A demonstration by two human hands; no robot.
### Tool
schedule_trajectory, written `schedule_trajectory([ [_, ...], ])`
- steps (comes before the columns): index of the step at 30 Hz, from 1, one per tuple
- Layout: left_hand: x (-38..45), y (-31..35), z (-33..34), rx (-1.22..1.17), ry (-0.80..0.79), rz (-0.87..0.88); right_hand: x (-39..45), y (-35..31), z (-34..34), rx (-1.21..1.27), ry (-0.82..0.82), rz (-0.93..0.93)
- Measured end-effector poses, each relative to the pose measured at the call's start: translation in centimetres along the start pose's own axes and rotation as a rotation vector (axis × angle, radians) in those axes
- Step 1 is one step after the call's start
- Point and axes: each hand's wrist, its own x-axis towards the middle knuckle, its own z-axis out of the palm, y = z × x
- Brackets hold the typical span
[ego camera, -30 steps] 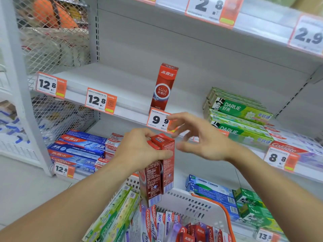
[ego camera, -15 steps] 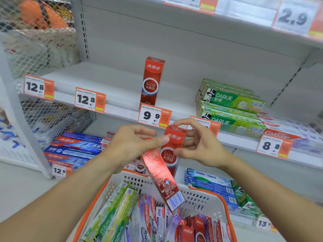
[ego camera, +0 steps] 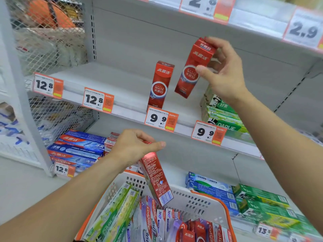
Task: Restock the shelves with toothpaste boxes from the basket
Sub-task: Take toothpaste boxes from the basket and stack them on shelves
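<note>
Raised since earlier: right hand (ego camera: 225, 70) grips red box (ego camera: 194, 67), tilted, off the shelf (ego camera: 122, 88), just right of upright box (ego camera: 160, 84); Darlie stack (ego camera: 222, 116) beside. Left hand (ego camera: 134, 145) holds second box (ego camera: 156, 179) over basket (ego camera: 201, 199).

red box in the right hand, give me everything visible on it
The red toothpaste box is a tall, narrow carton, glossy like printed card, with white Chinese lettering near the top and a round "WHITE" emblem midway. It looks closed and undamaged. The right hand grips its upper half, fingers over the top end, thumb on the front. It is tilted, top leaning right, held in the air above the middle shelf, just right of a matching upright box, not touching it.
</note>
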Motion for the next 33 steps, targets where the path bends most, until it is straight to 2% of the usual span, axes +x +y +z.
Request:
schedule_trajectory([
  [6, 0.6, -0.5, -0.1, 0.054, 0.021, 0.033, -0.5, 2.7, 2.4, 0.13, -0.105, 0.297],
  [15, 0.7, -0.5, -0.2, 0.057, 0.014, 0.013, -0.4, 3.8, 3.0, 0.168, -0.271, 0.388],
  [17, 0.6, -0.3, -0.1, 0.058, 0.012, 0.009, -0.6, 3.3, 2.9, 0.086, -0.21, 0.346],
  [20, 0.5, -0.2, 0.0, 0.051, 0.014, 0.006, -3.9, 1.0, 3.2, -0.119, 0.128, 0.115],
  [21, 0.5, -0.1, 0.0, 0.043, 0.017, 0.006, -5.9, 0.3, 3.4, -0.147, 0.122, 0.032],
  [22, 0.5, -0.1, 0.1, 0.034, 0.027, 0.008, -8.2, -0.3, 3.5, -0.172, 0.006, -0.01],
  [23, 0.5, 0.0, 0.3, 0.026, 0.043, 0.012, -10.7, -0.9, 3.8, -0.197, -0.192, 0.017],
  [25, 0.5, 0.1, 0.8, 0.008, 0.07, 0.001, -15.1, -1.3, 4.5, -0.239, -0.596, 0.214],
  [26, 0.4, 0.3, 1.0, -0.008, 0.068, -0.016, -16.9, -0.9, 4.9, -0.257, -0.684, 0.284],
  [27, 0.2, 0.4, 1.4, -0.022, 0.059, -0.032, -18.3, -0.4, 5.2, -0.273, -0.69, 0.318],
  [30, -0.4, 0.9, 2.3, -0.046, 0.028, -0.045, -20.0, 0.6, 5.6, -0.262, -0.54, 0.383],
  [33, -0.8, 1.7, 3.1, -0.01, -0.007, 0.013, -19.9, 1.5, 5.0, -0.175, -0.459, 0.437],
])
